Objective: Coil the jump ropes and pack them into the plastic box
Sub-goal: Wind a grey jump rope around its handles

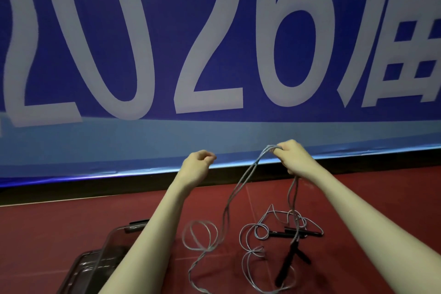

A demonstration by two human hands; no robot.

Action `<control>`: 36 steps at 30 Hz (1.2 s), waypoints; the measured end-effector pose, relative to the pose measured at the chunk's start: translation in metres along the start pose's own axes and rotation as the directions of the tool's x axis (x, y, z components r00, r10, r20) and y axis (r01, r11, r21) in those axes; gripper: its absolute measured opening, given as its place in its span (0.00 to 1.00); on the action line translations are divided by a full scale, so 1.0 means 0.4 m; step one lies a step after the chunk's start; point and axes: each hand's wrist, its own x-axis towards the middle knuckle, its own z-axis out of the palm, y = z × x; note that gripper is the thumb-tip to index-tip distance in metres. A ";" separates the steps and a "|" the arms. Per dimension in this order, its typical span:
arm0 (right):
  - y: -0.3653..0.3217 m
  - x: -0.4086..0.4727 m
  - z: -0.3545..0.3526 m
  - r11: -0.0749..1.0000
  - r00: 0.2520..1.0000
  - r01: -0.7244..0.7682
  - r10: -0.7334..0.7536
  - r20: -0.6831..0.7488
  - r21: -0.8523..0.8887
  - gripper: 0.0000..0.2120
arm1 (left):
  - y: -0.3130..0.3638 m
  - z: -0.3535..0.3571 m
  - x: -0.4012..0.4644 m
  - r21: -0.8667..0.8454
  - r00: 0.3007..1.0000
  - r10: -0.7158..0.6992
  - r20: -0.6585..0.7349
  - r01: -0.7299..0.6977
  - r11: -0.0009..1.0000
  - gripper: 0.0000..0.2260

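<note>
Above the red floor [71,227], the right hand [294,159] is raised w/ fingers curled round a doubled bunch of grey jump rope [241,181]; its strands hang to loose loops and black handles [294,234] on the floor. Left hand [196,164] is up beside it, grip curled, holding nothing. Clear plastic box [105,253] sits at lower left, partly behind the left forearm. Blue banner [214,55] behind.

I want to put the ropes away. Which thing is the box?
Look down from the big blue banner to the red floor. At its lower left, partly under the left forearm, sits the plastic box. Unlike the thin grey ropes, it is see-through and boxy.
</note>
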 end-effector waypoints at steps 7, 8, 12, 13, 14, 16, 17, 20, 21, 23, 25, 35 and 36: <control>-0.101 -0.035 0.011 0.973 0.988 0.153 -0.157 -0.011 -0.172 0.20 | 0.103 0.085 -0.058 -0.225 0.935 0.159 0.317 -0.089 0.970 0.15; -0.103 -0.036 0.009 0.972 0.987 0.156 -0.161 -0.020 -0.175 0.20 | 0.109 0.092 -0.061 -0.198 0.928 0.181 0.324 -0.120 0.973 0.14; -0.085 -0.034 0.002 0.970 0.985 0.162 -0.170 -0.031 -0.180 0.21 | 0.119 0.099 -0.062 -0.220 0.923 0.266 0.278 -0.208 0.953 0.12; -0.076 -0.034 0.004 0.968 0.985 0.169 -0.174 -0.010 -0.186 0.21 | 0.126 0.097 -0.062 -0.312 0.929 0.271 0.251 -0.188 0.931 0.13; -0.066 -0.035 0.010 0.966 0.983 0.182 -0.180 0.024 -0.183 0.21 | 0.133 0.095 -0.059 -0.398 0.935 0.279 0.220 -0.175 0.901 0.14; -0.042 -0.036 0.029 0.972 0.977 0.199 -0.187 0.099 -0.127 0.20 | 0.145 0.088 -0.051 -0.445 0.947 0.285 0.149 -0.193 0.874 0.14; -0.027 -0.034 0.039 0.977 0.975 0.199 -0.189 0.121 -0.080 0.19 | 0.150 0.086 -0.049 -0.434 0.949 0.294 0.114 -0.218 0.874 0.15; 0.026 -0.025 0.070 0.987 0.975 0.157 -0.151 0.164 -0.021 0.17 | 0.162 0.064 -0.045 -0.485 0.953 0.301 -0.029 -0.277 0.829 0.15; 0.054 -0.024 0.080 0.990 0.975 0.134 -0.125 0.186 -0.037 0.17 | 0.171 0.047 -0.046 -0.534 0.951 0.297 -0.087 -0.296 0.792 0.15; 0.126 -0.027 0.097 0.991 0.965 0.084 -0.054 0.255 -0.109 0.17 | 0.191 -0.001 -0.046 -0.649 0.939 0.290 -0.183 -0.337 0.682 0.15; 0.193 -0.037 0.113 0.984 0.944 0.042 0.017 0.329 -0.172 0.15 | 0.204 -0.050 -0.047 -0.714 0.929 0.285 -0.236 -0.365 0.598 0.15; 0.123 -0.038 0.073 0.913 0.978 -0.207 0.196 0.068 0.351 0.19 | 0.100 -0.060 -0.016 -0.640 0.991 0.084 -0.100 -0.128 0.757 0.17; 0.109 -0.035 0.066 0.921 0.980 -0.200 0.194 0.053 0.335 0.19 | 0.086 -0.059 -0.013 -0.592 0.994 0.048 -0.102 -0.099 0.800 0.17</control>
